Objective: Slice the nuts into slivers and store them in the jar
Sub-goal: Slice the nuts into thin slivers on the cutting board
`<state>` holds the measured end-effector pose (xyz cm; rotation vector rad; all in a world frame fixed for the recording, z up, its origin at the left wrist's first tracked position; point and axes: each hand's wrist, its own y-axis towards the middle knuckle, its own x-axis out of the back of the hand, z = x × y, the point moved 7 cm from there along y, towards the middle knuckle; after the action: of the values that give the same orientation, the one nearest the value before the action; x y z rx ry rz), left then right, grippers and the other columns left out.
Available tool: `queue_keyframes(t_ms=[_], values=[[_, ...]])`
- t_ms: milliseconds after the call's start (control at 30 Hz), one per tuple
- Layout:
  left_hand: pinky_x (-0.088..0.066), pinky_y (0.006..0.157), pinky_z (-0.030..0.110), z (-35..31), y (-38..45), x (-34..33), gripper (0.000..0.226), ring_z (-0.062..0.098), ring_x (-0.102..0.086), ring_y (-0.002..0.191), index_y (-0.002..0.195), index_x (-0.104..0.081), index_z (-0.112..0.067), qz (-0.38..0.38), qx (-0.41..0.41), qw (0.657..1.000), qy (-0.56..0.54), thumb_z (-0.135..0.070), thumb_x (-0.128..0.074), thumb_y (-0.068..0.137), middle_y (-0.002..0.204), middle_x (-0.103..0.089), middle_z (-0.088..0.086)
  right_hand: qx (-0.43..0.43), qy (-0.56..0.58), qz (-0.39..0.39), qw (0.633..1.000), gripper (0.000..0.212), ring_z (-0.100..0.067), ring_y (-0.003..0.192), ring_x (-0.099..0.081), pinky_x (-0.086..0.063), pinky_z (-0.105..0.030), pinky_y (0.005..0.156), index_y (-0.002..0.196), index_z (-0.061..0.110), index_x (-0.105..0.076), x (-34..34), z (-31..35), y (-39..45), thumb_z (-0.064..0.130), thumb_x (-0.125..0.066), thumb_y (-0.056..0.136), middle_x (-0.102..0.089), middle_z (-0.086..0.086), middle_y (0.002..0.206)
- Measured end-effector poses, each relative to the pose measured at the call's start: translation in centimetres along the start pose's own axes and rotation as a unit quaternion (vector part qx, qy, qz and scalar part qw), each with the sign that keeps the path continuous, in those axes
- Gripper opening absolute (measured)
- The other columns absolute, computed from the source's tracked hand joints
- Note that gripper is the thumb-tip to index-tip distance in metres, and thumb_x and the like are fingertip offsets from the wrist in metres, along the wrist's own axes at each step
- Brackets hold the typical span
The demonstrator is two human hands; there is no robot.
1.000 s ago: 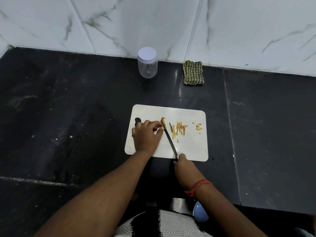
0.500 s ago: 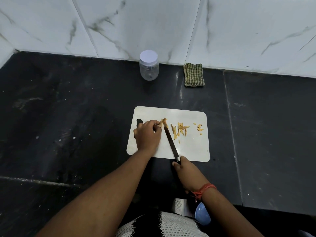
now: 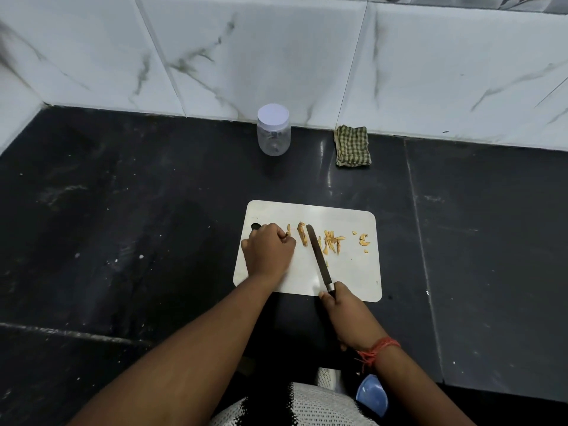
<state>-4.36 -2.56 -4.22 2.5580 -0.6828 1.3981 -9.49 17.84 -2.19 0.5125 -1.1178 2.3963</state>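
Person, seen from above: both forearms showing bare, no sleeves reaching them. Right wrist wearing a knotted orange-red thread band (image 3: 378,348) with loose frayed ends hanging. Torso wearing a white mesh-textured garment (image 3: 310,408) bearing a black patch.

The room is dim, with soft light falling from above and in front; the marble wall tiles (image 3: 276,56) catch most of it and look pale grey. The black worktop (image 3: 123,210) swallows light, showing only a faint sheen by the back edge near the checked cloth (image 3: 352,146). The white cutting board (image 3: 347,272) is the brightest patch. The wide lens bends the tile lines outward, and the corners smear slightly.
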Motion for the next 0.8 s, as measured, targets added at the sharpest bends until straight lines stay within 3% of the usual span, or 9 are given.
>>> queue_keyframes(t_ms=[233, 400, 500, 600, 800], values=[[-0.039, 0.084, 0.038, -1.0, -0.4, 0.5, 0.011, 0.02, -0.054, 0.087, 0.082, -0.056, -0.023, -0.005, -0.083, 0.994, 0.071, -0.03, -0.061, 0.089, 0.082, -0.059, -0.007, 0.008, 0.007, 0.005, 1.0, 0.024, -0.022, 0.053, -0.055, -0.045, -0.027, 0.038, 0.098, 0.016, -0.046, 0.3, 1.0, 0.2, 0.039, -0.039, 0.102, -0.059, -0.009, 0.089], [-0.04, 0.091, 0.039, -1.6, 0.2, -0.4, 0.028, 0.022, -0.055, 0.106, 0.116, -0.063, -0.024, -0.002, -0.159, 0.976, 0.151, -0.04, -0.061, 0.093, 0.115, -0.061, -0.002, 0.0, 0.016, -0.003, 1.0, 0.025, -0.025, 0.057, -0.058, -0.047, -0.029, 0.039, 0.099, 0.016, -0.046, 0.8, 1.4, 0.6, 0.04, -0.04, 0.101, -0.059, -0.009, 0.089], [-0.039, 0.091, 0.038, -1.7, 0.7, -0.7, 0.024, 0.02, -0.055, 0.103, 0.115, -0.066, -0.025, 0.001, -0.189, 0.966, 0.178, -0.038, -0.053, 0.1, 0.114, -0.062, -0.004, -0.003, 0.014, -0.001, 1.0, 0.025, -0.027, 0.058, -0.06, -0.049, -0.03, 0.039, 0.099, 0.016, -0.045, 0.8, 1.5, 0.7, 0.04, -0.04, 0.101, -0.058, -0.009, 0.089], [-0.04, 0.09, 0.036, -1.9, 0.6, -0.8, 0.024, 0.018, -0.057, 0.097, 0.111, -0.067, -0.024, 0.008, -0.211, 0.96, 0.183, -0.034, -0.046, 0.104, 0.108, -0.065, -0.005, 0.0, 0.015, 0.009, 1.0, 0.025, -0.025, 0.048, -0.058, -0.049, -0.031, 0.039, 0.099, 0.016, -0.045, 0.4, 1.6, 0.6, 0.04, -0.04, 0.101, -0.059, -0.009, 0.091], [-0.044, 0.079, 0.039, -1.9, -0.2, -0.3, 0.016, 0.021, -0.059, 0.085, 0.104, -0.067, -0.018, -0.016, -0.219, 0.955, 0.198, -0.027, -0.055, 0.097, 0.101, -0.063, -0.001, 0.011, 0.039, -0.006, 0.999, 0.023, -0.033, 0.044, -0.063, -0.051, -0.031, 0.044, 0.098, 0.016, -0.045, 0.7, 2.1, 0.6, 0.039, -0.04, 0.101, -0.06, -0.008, 0.088]])
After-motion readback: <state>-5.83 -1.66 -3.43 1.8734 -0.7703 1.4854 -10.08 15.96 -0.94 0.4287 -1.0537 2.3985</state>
